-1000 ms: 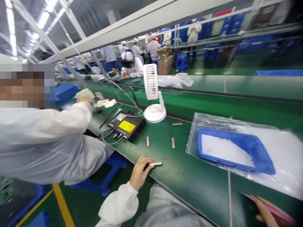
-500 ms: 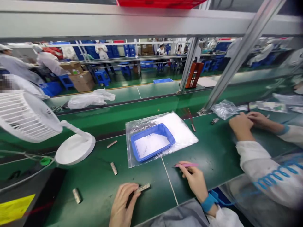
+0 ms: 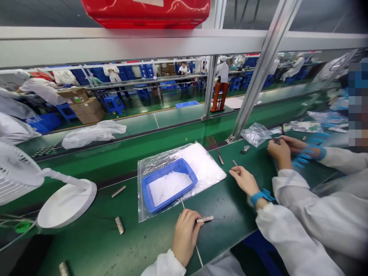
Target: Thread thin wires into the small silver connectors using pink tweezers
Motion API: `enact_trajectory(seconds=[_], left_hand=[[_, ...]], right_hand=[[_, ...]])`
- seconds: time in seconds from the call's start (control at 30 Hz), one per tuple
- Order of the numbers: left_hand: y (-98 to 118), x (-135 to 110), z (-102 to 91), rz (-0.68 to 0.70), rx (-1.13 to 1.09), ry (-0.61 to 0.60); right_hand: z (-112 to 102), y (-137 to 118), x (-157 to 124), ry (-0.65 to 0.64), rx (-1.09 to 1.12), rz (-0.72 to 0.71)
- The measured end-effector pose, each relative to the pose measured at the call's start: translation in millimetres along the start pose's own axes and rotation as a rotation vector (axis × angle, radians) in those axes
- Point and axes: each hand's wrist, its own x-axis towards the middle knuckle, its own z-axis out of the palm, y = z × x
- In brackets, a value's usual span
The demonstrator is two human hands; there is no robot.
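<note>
My left hand (image 3: 184,237) rests on the green bench near its front edge, fingers closed on the end of a small metal bar (image 3: 205,219) lying flat. My right hand (image 3: 243,179), with a blue wrist strap (image 3: 260,196), sits farther right on the mat, fingers pinched on thin pink tweezers (image 3: 235,164) that point away from me. Between and beyond the hands lies a blue tray (image 3: 146,191) of tiny white parts on a clear plastic bag (image 3: 201,165).
Loose metal bars (image 3: 119,191) (image 3: 119,225) lie left of the tray. A white desk fan (image 3: 64,201) stands at far left. A co-worker's hands (image 3: 280,150) work at the right beside a crumpled bag (image 3: 255,134). A slanted metal post (image 3: 253,84) rises behind.
The view has swung from the left neighbour to the bench and on to the right. My right hand has moved away from me and rightward with the tweezers. My left hand still holds the bar.
</note>
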Motion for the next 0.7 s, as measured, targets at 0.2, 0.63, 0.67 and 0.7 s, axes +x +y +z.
enact_trajectory(seconds=[0.2,0.63,0.67,0.7], left_hand=[[-9.5,0.5,14.0,0.001,0.071,0.012],[4.9,64.1,61.4,0.039,0.051,-0.058],[6.8,70.5,66.8,0.044,0.06,-0.052],[8.6,75.9,71.6,0.043,0.07,-0.046]], right_hand=[[37.8,-21.7,50.7,-0.052,-0.199,0.035],[-9.1,-3.2,32.5,0.127,-0.246,0.105],[-17.8,-2.7,24.6,0.162,-0.229,0.099],[-26.9,-3.4,16.0,0.196,-0.209,0.093]])
